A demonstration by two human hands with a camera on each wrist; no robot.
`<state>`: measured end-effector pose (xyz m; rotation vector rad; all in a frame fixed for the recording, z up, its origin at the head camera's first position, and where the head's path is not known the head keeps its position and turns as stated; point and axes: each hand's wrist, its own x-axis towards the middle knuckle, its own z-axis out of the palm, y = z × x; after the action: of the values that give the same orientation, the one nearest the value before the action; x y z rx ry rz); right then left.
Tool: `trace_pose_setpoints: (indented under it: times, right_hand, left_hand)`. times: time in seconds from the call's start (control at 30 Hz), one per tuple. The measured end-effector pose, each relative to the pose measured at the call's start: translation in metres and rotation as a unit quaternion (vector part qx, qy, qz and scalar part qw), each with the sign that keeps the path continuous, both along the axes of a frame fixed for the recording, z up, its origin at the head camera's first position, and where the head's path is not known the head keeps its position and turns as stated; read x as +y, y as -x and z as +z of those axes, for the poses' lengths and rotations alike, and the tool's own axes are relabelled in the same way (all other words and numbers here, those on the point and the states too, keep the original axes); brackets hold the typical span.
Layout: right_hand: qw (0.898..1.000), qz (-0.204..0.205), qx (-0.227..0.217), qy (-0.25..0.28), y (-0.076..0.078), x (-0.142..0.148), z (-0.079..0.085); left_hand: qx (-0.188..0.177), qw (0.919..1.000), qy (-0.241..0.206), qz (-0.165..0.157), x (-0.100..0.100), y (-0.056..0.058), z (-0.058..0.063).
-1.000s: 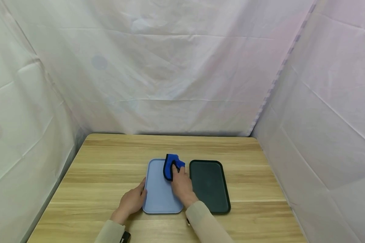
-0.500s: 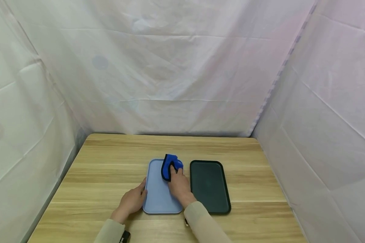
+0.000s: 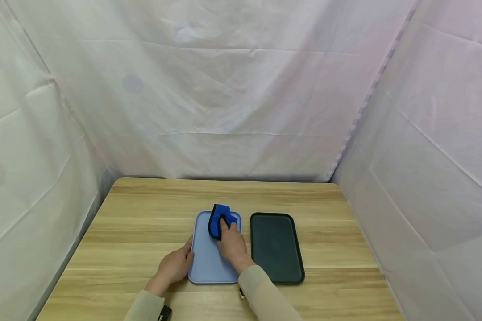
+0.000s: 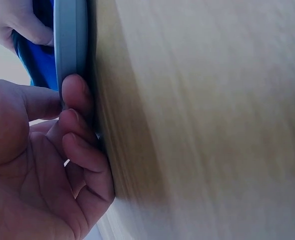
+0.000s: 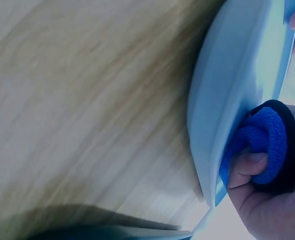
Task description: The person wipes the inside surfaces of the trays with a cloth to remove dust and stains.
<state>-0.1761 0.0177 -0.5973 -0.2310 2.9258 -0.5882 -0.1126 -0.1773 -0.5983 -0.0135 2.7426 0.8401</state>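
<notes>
A light blue tray (image 3: pixel 209 266) lies flat on the wooden table. My left hand (image 3: pixel 174 264) holds its left edge; in the left wrist view the curled fingers (image 4: pixel 90 155) sit against the outer side and the thumb is at the rim. Over the tray's far half, my right hand (image 3: pixel 232 245) grips a blue cloth with black edging (image 3: pixel 215 221). Seen from the right wrist, the cloth (image 5: pixel 275 140) is bunched in the fingers and touches the tray's surface. The palm hides part of the cloth in the head view.
To the right, a dark green tray (image 3: pixel 277 247) lies beside the light blue one, a narrow gap between them. The wooden table (image 3: pixel 144 214) ends at white fabric walls (image 3: pixel 233 102) at the back and on both sides.
My right hand has slid a little to the left across the tray with the cloth. The left hand and both trays stay where they were.
</notes>
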Motion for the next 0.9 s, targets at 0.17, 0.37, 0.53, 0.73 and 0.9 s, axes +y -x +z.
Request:
trace_pose_setpoints:
  times: [0.17,0.37,0.53,0.73,0.9]
  right_hand:
    - [1.000,0.001,-0.007,0.005,0.000,-0.004,-0.001]
    - [1.000,0.001,-0.009,0.014,0.000,-0.008,-0.001]
    - [1.000,0.000,-0.011,0.028,0.001,-0.011,-0.001]
    - [0.999,0.003,-0.021,0.038,0.002,-0.013,-0.002]
    - [0.999,0.012,-0.029,0.042,0.002,-0.016,-0.001]
  left_hand:
    - [0.004,1.0000,0.001,0.000,0.000,0.000,0.001]
    - [0.010,0.9999,0.005,0.000,0.001,0.000,0.000]
    - [0.008,1.0000,0.005,0.002,0.002,0.001,0.001]
    - [0.006,1.0000,0.006,-0.001,0.002,0.000,0.004]
    - [0.004,1.0000,0.004,-0.001,0.002,0.000,0.004]
